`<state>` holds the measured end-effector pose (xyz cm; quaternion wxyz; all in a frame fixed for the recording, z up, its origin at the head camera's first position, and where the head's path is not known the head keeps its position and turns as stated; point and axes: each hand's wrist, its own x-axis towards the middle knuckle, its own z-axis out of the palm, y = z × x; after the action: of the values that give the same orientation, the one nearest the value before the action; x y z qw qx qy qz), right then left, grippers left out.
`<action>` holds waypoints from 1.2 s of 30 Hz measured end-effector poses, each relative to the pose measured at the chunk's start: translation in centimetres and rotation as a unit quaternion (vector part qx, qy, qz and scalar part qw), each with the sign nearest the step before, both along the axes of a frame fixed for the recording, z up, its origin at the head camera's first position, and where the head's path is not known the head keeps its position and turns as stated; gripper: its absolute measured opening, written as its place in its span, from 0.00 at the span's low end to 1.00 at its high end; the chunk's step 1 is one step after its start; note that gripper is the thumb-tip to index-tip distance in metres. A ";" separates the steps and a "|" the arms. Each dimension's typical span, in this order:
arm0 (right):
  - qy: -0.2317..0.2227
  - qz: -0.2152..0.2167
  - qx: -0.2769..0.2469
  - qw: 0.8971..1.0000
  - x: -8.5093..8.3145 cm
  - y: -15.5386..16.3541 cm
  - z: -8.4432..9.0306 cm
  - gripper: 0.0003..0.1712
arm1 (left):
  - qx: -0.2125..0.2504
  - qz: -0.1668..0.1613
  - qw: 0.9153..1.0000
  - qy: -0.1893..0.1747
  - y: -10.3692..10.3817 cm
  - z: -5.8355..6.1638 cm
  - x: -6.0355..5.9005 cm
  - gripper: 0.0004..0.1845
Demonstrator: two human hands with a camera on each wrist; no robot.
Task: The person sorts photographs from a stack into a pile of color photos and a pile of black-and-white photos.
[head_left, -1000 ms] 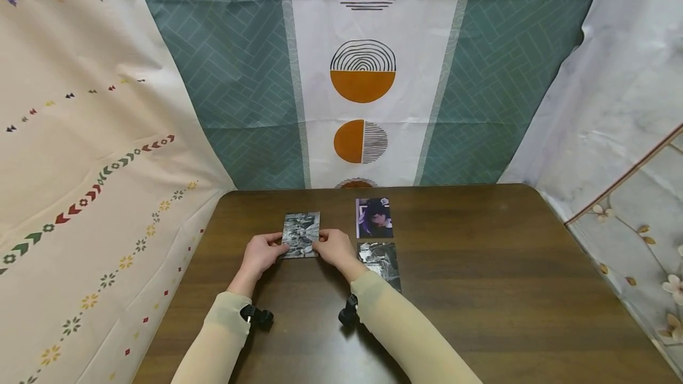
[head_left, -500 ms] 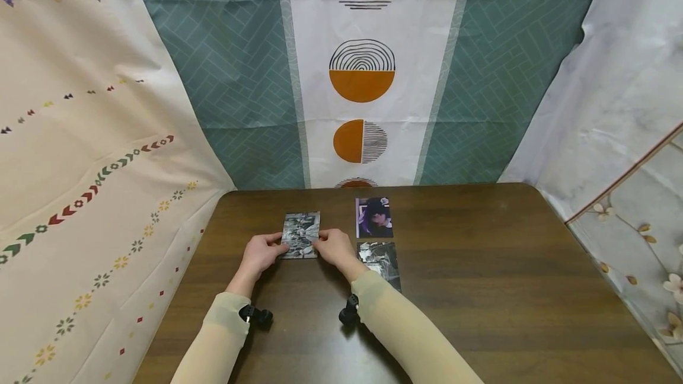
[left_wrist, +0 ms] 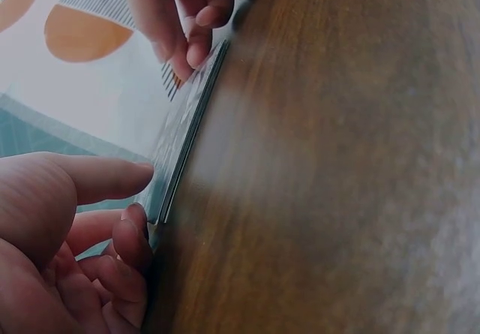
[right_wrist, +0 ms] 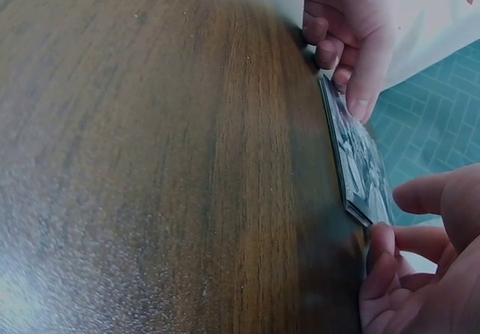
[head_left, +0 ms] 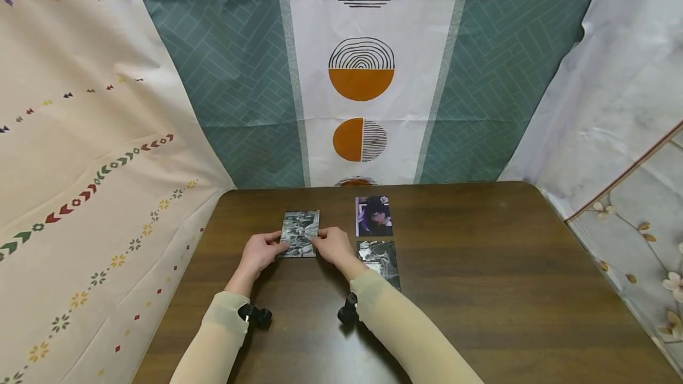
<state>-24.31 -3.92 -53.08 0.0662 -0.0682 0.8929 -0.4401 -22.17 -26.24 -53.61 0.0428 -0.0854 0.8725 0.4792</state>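
A small stack of photo cards [head_left: 299, 233] lies at the left of the table, its top card a black-and-white picture. Several thin layers show along its near edge in the left wrist view, where the stack [left_wrist: 186, 139] sits low against the wood. My left hand [head_left: 261, 252] pinches its left side, thumb over the top and curled fingers at the edge. On the opposite side my right hand [head_left: 334, 246] holds it likewise; in the right wrist view the index finger meets the corner of the stack [right_wrist: 356, 157] and the thumb is just over it.
Right of the stack lie a purple-toned photo card [head_left: 374, 216] and, below it, a black-and-white card [head_left: 381, 259] partly covered by the right sleeve. The brown wooden table [head_left: 480, 289] ends at a patterned curtain [head_left: 245, 88] behind and pale cloths on both sides.
The stack and both hands have shifted very slightly left; the grip looks the same. The two other cards have not moved on the table.
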 end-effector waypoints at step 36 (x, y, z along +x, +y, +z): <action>0.016 -0.003 -0.077 0.997 -0.4 2.1 0.8 0.17 | 0.024 0.025 0.998 0.047 1.0 0.9 0.3 0.21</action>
<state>-24.67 -1.86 -52.23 0.0451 -0.0775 0.8575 -0.5066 -21.86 -25.23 -52.66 -0.0086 -0.0836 0.8592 0.5047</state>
